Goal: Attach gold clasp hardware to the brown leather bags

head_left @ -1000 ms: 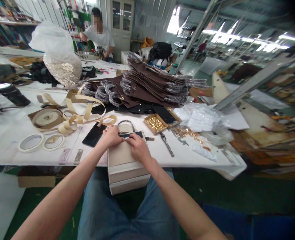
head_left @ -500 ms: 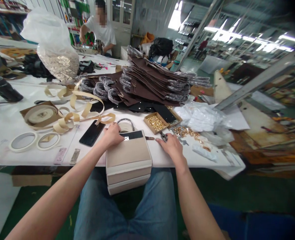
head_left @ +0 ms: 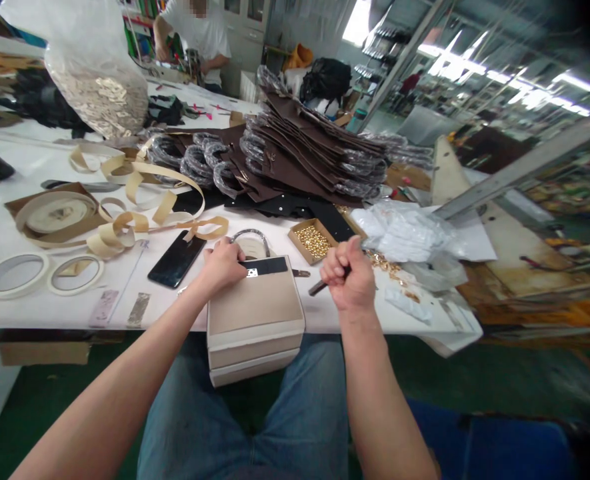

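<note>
A beige box-shaped handbag (head_left: 257, 307) leans from the table's front edge towards my lap. It has a dark strip along its top with a small white-and-black patch, and a looped, wrapped handle (head_left: 251, 233) behind. My left hand (head_left: 225, 263) grips the bag's upper left edge, its fingers partly hidden. To the right of the bag, my right hand (head_left: 349, 273) is raised in a fist around a dark, rod-shaped tool (head_left: 318, 288). The tool's end points down and left; its kind cannot be made out. A small brown strap (head_left: 302, 273) sticks out at the bag's right side.
A box of gold-coloured studs (head_left: 312, 241) stands behind my right hand. Stacked brown bag pieces (head_left: 305, 153) fill the back. Left are a phone (head_left: 177, 259), tape rolls (head_left: 15, 275) and curled beige strips (head_left: 162, 207). Plastic bags (head_left: 405, 230) lie right. A co-worker (head_left: 197, 40) sits beyond.
My right hand has lifted from the table beside the bag and closed into a fist with the dark tool in it. My left hand stays at the bag's edge. The view has shifted slightly.
</note>
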Motion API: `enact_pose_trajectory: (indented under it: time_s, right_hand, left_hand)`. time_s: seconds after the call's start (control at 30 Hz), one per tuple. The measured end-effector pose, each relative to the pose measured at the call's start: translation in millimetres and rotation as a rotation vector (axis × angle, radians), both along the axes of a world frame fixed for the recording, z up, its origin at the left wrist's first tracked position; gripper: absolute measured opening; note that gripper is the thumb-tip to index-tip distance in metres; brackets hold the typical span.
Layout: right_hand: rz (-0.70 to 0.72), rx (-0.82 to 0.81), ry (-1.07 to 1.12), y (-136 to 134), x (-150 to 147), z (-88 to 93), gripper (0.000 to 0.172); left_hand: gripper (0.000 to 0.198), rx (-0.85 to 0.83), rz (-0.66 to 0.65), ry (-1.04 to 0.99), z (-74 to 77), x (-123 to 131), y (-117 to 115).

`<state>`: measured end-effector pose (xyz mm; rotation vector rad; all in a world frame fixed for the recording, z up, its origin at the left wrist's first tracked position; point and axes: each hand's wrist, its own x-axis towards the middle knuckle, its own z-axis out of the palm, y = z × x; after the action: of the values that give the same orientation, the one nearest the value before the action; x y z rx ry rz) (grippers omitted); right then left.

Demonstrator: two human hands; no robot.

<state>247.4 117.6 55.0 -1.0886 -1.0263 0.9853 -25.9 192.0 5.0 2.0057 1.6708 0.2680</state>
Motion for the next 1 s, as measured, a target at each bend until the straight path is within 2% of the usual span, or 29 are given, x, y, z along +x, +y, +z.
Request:
enact_pose_trajectory:
  time_s: [0.07, 0.13, 0.27, 0.57, 0.83, 1.0]
  right_hand:
    - [0.081, 0.022, 0.038, 17.7, -42.9, 4.1, 0.07]
    - [0.097, 0.082, -0.006, 32.6, -79.4, -2.0, 0.072]
    - [0.122, 0.153, -0.16, 47.0, -118.5, -21.2, 0.074]
    - [0.13, 0.121, -0.275, 57.4, -132.1, -34.1, 0.074]
    - [0.119, 0.101, -0.281, 60.4, -136.8, -48.4, 0.07]
    - [0.047, 0.086, -0.25, 63.3, -137.7, -45.7, 0.071]
  left_hand:
    - [0.019, -0.01, -0.001, -0.002, -0.5, 0.0, 1.3]
    - [0.018, -0.005, 0.007, -0.012, -2.5, 0.0, 2.4]
    - [0.016, 0.016, 0.038, -0.049, -8.7, 0.1, 3.5]
    - [0.014, 0.07, 0.051, -0.155, -19.9, -4.3, -0.3]
    - [0.013, 0.083, 0.045, -0.173, -18.4, -4.3, -2.3]
    - [0.013, 0.106, 0.05, -0.162, -18.0, -4.1, -3.7]
